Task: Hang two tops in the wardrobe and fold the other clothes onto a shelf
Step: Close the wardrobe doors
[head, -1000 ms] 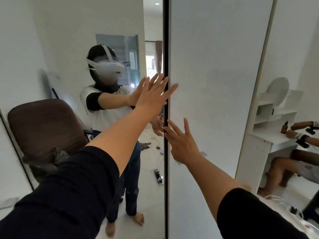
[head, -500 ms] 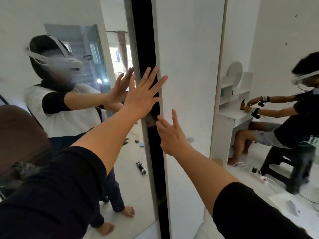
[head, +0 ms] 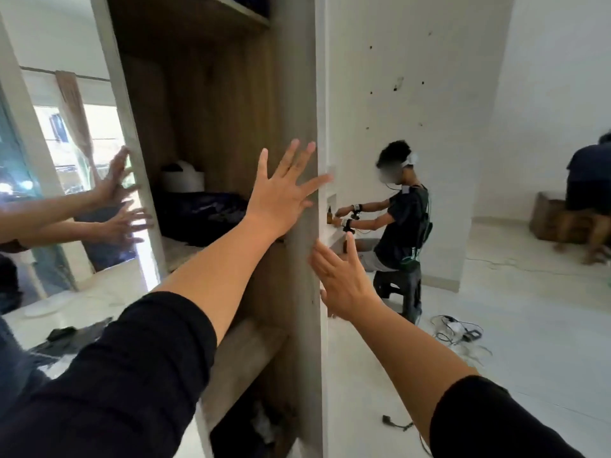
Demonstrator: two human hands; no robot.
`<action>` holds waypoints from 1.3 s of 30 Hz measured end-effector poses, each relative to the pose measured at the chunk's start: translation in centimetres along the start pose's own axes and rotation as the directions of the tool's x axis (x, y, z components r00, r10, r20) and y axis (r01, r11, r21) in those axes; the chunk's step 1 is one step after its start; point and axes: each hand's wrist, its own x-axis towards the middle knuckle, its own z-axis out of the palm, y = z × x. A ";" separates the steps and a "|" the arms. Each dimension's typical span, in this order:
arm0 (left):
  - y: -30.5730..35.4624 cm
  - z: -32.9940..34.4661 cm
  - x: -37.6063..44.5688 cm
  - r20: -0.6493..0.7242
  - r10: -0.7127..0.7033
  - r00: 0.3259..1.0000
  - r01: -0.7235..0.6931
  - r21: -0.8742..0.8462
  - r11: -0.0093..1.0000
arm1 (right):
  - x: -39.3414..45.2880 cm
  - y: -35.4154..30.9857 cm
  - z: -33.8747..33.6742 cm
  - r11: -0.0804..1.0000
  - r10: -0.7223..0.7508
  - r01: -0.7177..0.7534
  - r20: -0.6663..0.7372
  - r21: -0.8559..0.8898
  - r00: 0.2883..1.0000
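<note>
The wardrobe (head: 211, 104) stands open, its brown wooden inside showing. Dark blue clothing (head: 201, 213) lies piled on the middle shelf beside a white rounded object (head: 182, 180). The shelf below (head: 244, 352) shows bare board, and dark and white things lie in the bottom compartment (head: 264, 424). My left hand (head: 284, 193) is flat with fingers spread in front of the upright panel (head: 304, 292) at the opening's right side. My right hand (head: 344, 282) is open lower down, at that panel's white edge. Neither holds anything. The mirrored door (head: 66, 143) on the left reflects both hands.
A person (head: 403, 219) sits on a dark stool close to the wardrobe's right, working at a white desk. Another person (head: 588, 193) crouches far right. Cables and a power strip (head: 456, 328) lie on the white floor, with a plug (head: 393, 421) nearer me.
The narrow gap between the doors has widened into a full opening; the mirrored door has gone left and the white one right. My view has turned right. Both hands stay flat.
</note>
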 end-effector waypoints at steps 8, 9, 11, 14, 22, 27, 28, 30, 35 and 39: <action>8.7 1.5 7.9 0.047 0.003 0.999 -0.003 0.005 1.000 | -1.7 7.5 5.5 0.983 0.180 -0.175 0.151 -0.047 0.972; 9.4 2.0 8.9 0.045 0.005 0.999 -0.005 0.005 1.000 | -1.6 8.4 6.4 0.982 0.191 -0.186 0.153 -0.044 0.970; 10.9 3.3 11.2 0.035 0.011 0.999 -0.012 0.006 1.000 | -1.4 10.4 8.4 0.979 0.205 -0.200 0.154 -0.049 0.967; 12.9 5.3 14.5 0.031 0.020 0.999 -0.021 0.008 1.000 | -0.9 13.6 11.8 0.980 0.197 -0.194 0.123 -0.035 0.973; 18.0 9.1 22.7 0.057 -0.009 0.998 0.005 0.071 0.997 | 1.9 22.1 18.7 0.992 0.114 -0.108 0.098 -0.060 0.989; 20.4 11.1 26.4 0.083 -0.064 0.994 0.059 0.061 0.996 | 4.1 25.7 22.3 0.997 0.076 -0.075 0.080 -0.015 0.994; 20.7 11.5 26.9 0.091 -0.074 0.993 0.069 0.056 0.996 | 4.5 26.0 22.8 0.998 0.070 -0.071 0.075 0.004 0.995; 21.1 12.3 27.7 0.106 -0.092 0.990 0.088 0.042 0.995 | 5.0 26.7 23.8 0.997 0.064 -0.067 0.061 0.043 0.996; 21.7 13.8 27.3 0.215 -0.159 0.964 0.178 -0.069 0.982 | 6.1 27.1 25.4 0.987 0.069 -0.075 0.046 0.146 0.997; 19.9 15.4 23.2 0.403 -0.425 0.811 0.550 -0.275 0.788 | 7.1 25.3 25.7 0.940 0.112 -0.130 0.076 0.317 0.991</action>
